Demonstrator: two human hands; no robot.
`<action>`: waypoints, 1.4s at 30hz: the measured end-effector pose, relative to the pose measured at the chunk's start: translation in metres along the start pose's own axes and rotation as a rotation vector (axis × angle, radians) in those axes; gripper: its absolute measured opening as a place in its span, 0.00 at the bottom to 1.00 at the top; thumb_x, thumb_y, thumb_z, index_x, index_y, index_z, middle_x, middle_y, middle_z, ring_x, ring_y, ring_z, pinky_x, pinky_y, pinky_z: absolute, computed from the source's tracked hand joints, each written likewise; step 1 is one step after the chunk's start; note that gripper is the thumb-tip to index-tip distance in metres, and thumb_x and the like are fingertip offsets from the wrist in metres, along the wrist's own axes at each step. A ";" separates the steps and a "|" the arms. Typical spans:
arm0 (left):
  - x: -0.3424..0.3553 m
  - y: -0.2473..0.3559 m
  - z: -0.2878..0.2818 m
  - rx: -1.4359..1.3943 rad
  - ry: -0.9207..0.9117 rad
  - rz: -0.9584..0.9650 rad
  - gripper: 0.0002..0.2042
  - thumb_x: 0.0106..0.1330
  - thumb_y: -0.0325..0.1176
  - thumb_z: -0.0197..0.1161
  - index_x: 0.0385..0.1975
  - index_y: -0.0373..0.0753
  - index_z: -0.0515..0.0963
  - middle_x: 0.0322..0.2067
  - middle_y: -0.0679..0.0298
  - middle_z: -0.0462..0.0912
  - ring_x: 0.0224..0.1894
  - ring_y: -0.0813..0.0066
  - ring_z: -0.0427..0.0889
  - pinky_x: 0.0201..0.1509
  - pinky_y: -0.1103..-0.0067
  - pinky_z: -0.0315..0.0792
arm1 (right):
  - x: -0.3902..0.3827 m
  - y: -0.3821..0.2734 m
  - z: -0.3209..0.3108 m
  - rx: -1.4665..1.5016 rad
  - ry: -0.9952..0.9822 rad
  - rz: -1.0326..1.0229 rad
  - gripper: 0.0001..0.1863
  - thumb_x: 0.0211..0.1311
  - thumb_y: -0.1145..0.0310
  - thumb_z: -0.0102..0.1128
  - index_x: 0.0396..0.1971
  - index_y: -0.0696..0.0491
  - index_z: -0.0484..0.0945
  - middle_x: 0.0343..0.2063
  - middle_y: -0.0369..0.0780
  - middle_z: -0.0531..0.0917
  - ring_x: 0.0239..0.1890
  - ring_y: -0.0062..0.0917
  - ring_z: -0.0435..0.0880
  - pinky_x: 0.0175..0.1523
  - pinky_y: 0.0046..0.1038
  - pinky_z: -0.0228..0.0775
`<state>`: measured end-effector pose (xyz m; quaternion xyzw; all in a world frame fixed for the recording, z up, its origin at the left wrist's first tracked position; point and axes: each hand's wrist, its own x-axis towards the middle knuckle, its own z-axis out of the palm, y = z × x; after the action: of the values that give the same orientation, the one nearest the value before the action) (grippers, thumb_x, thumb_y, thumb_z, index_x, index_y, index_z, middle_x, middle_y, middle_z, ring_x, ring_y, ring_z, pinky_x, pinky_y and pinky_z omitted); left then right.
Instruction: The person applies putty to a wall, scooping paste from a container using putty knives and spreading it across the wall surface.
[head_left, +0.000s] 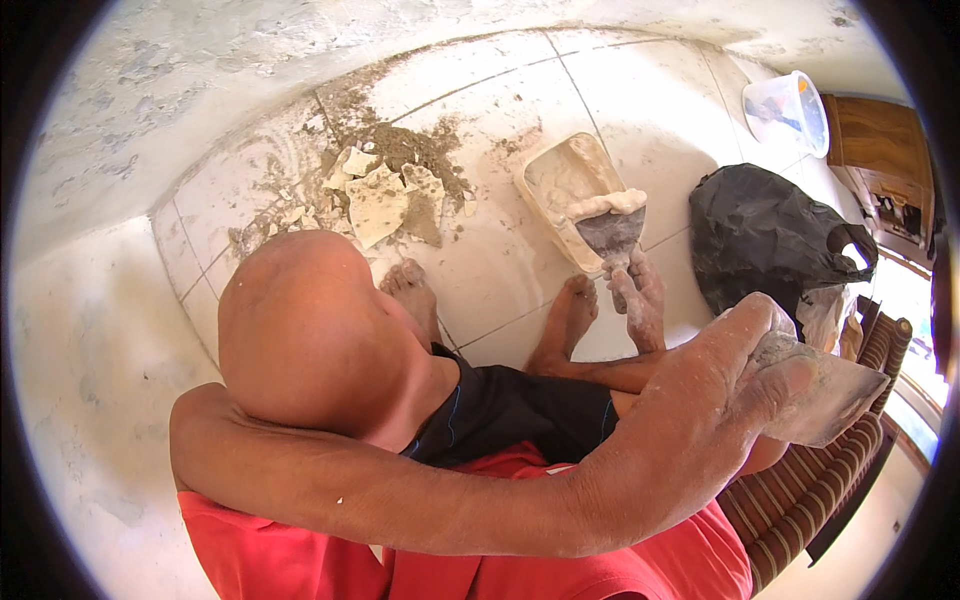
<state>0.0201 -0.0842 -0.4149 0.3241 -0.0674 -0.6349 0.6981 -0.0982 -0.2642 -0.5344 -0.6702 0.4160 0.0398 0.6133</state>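
My left arm (430, 500) reaches across my body to the right. At its end, my left hand (755, 365) is closed around a wide, flat scraper (825, 400) with a grey, plaster-smeared blade. Farther ahead, my right hand (640, 295) grips a putty knife (612, 235). A thick lump of wet, off-white plaster (608, 204) lies along its blade edge. That blade is over the near right side of a shallow cream tray (556, 226), which has plaster smeared inside. Both hands are dusty, and my right forearm is largely hidden behind the left one.
Broken plaster pieces (380, 203) and grey-brown rubble (415, 150) lie on the white tiles by the wall. A black plastic bag (755, 235) stands at right, with a clear bucket (785, 115) beyond. A striped cushioned seat (810, 490) is at lower right. Peeling walls (150, 130) rise at left.
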 end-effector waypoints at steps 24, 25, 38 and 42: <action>0.018 0.042 -0.006 0.062 -0.028 0.319 0.15 0.72 0.39 0.56 0.44 0.32 0.69 0.36 0.67 0.73 0.39 0.86 0.70 0.42 0.85 0.67 | 0.073 -0.122 0.064 0.246 -0.189 -0.216 0.18 0.62 0.64 0.61 0.48 0.56 0.72 0.37 0.37 0.80 0.33 0.16 0.76 0.37 0.21 0.69; 0.023 0.046 -0.001 0.033 -0.060 0.315 0.15 0.72 0.39 0.56 0.44 0.32 0.69 0.36 0.67 0.73 0.39 0.86 0.70 0.42 0.85 0.67 | 0.085 -0.122 0.059 0.239 -0.177 -0.264 0.17 0.65 0.63 0.57 0.48 0.56 0.73 0.38 0.37 0.80 0.36 0.16 0.78 0.38 0.20 0.71; 0.014 0.085 -0.020 -0.090 -0.135 0.358 0.25 0.72 0.41 0.56 0.61 0.32 0.61 0.45 0.66 0.76 0.45 0.88 0.71 0.48 0.86 0.68 | 0.203 -0.123 0.094 0.493 -0.326 -0.102 0.11 0.66 0.68 0.56 0.43 0.59 0.72 0.35 0.38 0.81 0.30 0.16 0.80 0.28 0.17 0.76; 0.011 0.090 -0.012 -0.181 -0.066 0.473 0.13 0.73 0.41 0.55 0.37 0.36 0.69 0.30 0.69 0.72 0.34 0.85 0.66 0.38 0.82 0.65 | 0.226 -0.132 0.081 0.684 -0.407 -0.014 0.14 0.68 0.68 0.52 0.46 0.62 0.69 0.40 0.43 0.79 0.31 0.19 0.81 0.31 0.19 0.75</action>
<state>0.1038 -0.0915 -0.3797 0.2146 -0.1068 -0.4678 0.8507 0.1661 -0.3233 -0.5774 -0.4085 0.2707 0.0270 0.8713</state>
